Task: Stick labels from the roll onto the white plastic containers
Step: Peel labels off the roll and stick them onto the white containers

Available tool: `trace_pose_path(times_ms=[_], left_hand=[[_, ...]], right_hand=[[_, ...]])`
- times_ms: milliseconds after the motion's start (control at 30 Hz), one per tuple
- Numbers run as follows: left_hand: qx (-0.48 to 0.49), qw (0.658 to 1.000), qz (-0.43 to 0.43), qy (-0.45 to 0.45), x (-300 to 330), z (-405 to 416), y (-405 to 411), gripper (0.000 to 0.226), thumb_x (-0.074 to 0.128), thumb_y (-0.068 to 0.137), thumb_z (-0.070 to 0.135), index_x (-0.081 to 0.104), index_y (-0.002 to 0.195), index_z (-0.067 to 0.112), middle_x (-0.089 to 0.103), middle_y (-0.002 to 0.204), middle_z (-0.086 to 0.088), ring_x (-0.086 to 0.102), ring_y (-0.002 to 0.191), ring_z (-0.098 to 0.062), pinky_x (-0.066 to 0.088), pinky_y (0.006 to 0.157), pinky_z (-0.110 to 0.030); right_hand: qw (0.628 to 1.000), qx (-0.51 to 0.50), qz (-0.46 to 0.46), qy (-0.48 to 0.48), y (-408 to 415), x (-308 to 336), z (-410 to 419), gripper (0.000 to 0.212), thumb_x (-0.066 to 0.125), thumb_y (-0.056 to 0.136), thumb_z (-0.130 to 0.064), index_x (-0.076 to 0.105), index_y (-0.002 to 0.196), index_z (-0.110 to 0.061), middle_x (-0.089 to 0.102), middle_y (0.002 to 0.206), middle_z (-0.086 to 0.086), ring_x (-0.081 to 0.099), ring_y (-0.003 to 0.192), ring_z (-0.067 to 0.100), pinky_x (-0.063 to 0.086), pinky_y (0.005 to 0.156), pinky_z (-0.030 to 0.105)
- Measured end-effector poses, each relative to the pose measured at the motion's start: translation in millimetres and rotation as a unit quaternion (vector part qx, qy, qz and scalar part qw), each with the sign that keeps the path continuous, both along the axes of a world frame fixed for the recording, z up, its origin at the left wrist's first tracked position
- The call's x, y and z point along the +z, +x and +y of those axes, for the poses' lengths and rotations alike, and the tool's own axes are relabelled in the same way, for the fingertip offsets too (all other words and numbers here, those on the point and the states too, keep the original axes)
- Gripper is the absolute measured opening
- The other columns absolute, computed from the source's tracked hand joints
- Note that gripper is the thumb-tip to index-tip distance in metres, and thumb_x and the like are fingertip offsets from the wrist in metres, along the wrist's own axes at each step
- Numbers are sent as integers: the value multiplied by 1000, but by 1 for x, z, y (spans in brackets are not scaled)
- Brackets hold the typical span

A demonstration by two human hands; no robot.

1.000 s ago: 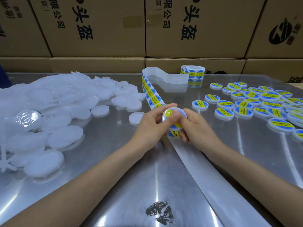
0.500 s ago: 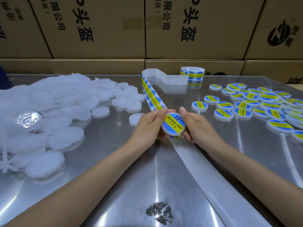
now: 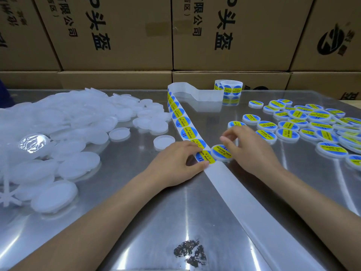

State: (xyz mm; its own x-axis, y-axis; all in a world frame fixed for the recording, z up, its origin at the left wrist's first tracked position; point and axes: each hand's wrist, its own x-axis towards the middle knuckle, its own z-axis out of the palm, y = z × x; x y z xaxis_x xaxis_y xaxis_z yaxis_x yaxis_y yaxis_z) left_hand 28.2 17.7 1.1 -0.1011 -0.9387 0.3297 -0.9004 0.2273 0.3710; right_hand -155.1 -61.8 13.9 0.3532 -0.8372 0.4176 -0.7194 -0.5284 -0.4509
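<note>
Pinning the label strip [image 3: 185, 127] flat with fingertips pinching its next sticker, the left hand [image 3: 175, 163] readies a peel, while the right hand [image 3: 248, 147], just right of the strip, rests loose-fingered on the labelled container [image 3: 221, 152].

One label roll [image 3: 230, 88], two hands [image 3: 175, 165].

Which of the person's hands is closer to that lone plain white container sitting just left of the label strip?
Left. The left hand lies just in front of the plain white container, fingers on the label strip. The right hand is across the strip, by a labelled container.
</note>
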Motion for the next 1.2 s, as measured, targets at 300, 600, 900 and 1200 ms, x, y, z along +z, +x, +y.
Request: trace_pose_path(times_ms=[300, 600, 900, 1200], left_hand=[[10, 1000, 15, 21, 0, -1, 2, 43, 57, 87, 48, 58, 123, 26, 55, 127, 12, 46, 117, -4, 38, 99, -25], [2, 997, 70, 25, 0, -1, 2, 51, 65, 82, 45, 50, 129, 28, 56, 124, 13, 50, 112, -4, 41, 91, -23], [-1, 989, 132, 62, -1, -3, 3, 75, 73, 77, 41, 35, 140, 31, 56, 124, 17, 48, 114, 0, 36, 95, -16], [-11, 988, 151, 37, 2, -2, 1, 45, 72, 79, 33, 53, 119, 25, 57, 106, 20, 53, 110, 2, 42, 92, -15]], right_hand=[[969, -137, 202, -20, -4, -8, -10, 47, 29, 97, -50, 56, 114, -16, 57, 125, 12, 48, 119, 31, 33, 98, 43], [986, 161, 32, -5, 6, -7, -4, 38, 61, 89, -30, 57, 127, -23, 59, 123, -1, 43, 123, 15, 31, 102, 26], [981, 184, 32, 57, 11, -11, 0, 45, 68, 83, -33, 55, 126, -28, 66, 113, -3, 51, 108, 15, 41, 93, 29], [987, 161, -9, 7, 15, -13, 5, 28, 73, 79, -31, 61, 103, -26, 64, 97, -12, 53, 100, 11, 44, 83, 32]])
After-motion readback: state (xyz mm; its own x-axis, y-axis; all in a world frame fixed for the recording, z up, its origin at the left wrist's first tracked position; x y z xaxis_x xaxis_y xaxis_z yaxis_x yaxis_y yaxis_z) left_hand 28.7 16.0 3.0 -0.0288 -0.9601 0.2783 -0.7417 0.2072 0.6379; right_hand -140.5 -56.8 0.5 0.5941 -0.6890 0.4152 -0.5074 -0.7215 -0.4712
